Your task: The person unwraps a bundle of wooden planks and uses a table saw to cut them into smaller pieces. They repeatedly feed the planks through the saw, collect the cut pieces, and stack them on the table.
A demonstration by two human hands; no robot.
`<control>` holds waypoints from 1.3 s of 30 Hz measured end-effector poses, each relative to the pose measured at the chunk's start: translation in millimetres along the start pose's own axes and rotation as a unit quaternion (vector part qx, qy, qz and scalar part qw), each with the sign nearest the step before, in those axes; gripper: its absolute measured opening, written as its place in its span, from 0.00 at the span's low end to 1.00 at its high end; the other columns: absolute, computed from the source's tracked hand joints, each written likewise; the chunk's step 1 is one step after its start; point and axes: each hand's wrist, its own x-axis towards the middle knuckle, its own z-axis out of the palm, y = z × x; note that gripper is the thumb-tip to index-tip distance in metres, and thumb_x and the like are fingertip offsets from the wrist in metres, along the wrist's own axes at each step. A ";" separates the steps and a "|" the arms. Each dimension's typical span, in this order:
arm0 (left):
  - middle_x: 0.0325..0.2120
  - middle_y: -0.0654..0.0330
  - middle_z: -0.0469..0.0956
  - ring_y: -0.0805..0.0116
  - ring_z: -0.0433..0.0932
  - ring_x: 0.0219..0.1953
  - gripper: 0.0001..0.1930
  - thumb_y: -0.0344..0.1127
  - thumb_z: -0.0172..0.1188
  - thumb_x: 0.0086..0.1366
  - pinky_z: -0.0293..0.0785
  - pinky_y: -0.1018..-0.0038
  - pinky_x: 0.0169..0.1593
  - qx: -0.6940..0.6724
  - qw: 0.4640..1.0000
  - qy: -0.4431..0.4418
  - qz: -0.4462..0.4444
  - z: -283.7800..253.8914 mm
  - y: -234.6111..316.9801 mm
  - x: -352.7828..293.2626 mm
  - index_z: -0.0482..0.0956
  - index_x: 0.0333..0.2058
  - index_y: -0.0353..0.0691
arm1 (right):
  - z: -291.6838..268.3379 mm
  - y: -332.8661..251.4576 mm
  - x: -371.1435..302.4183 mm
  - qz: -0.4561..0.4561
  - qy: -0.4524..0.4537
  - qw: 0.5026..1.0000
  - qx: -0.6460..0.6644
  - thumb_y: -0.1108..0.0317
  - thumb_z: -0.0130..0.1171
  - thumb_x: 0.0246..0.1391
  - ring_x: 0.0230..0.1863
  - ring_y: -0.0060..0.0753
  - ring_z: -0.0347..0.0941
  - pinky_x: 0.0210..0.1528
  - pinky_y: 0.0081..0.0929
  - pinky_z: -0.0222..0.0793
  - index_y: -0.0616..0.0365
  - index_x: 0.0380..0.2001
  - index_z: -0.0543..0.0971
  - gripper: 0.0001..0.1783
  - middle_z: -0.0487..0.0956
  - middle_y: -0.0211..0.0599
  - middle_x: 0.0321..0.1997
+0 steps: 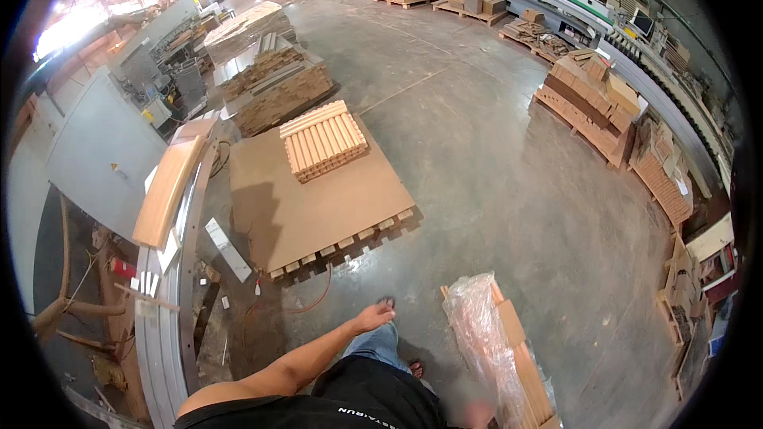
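My left hand hangs in front of my jeans, over the concrete floor, with its fingers loosely bent and nothing visible in it. At the lower edge my right hand is smeared and partly cut off, beside a long bundle of boards partly wrapped in clear plastic film. Whether it touches the bundle I cannot tell. Ahead and to the left, a neat stack of light wooden pieces with rounded tops sits on a brown sheet over a low pallet.
On the left runs a metal machine rail with a wooden board on it. An orange cord and a white strip lie on the floor nearby. Stacked boards stand behind the pallet; loaded pallets line the right side.
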 end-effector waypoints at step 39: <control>0.28 0.61 0.80 0.71 0.77 0.31 0.17 0.49 0.58 0.67 0.72 0.69 0.30 0.532 0.718 -0.446 -0.054 205.6 270.2 617.9 0.81 0.37 0.39 | 481.3 -260.6 206.4 0.318 0.604 0.620 0.387 0.51 0.63 0.59 0.37 0.32 0.81 0.43 0.32 0.76 0.65 0.38 0.84 0.23 0.86 0.42 0.34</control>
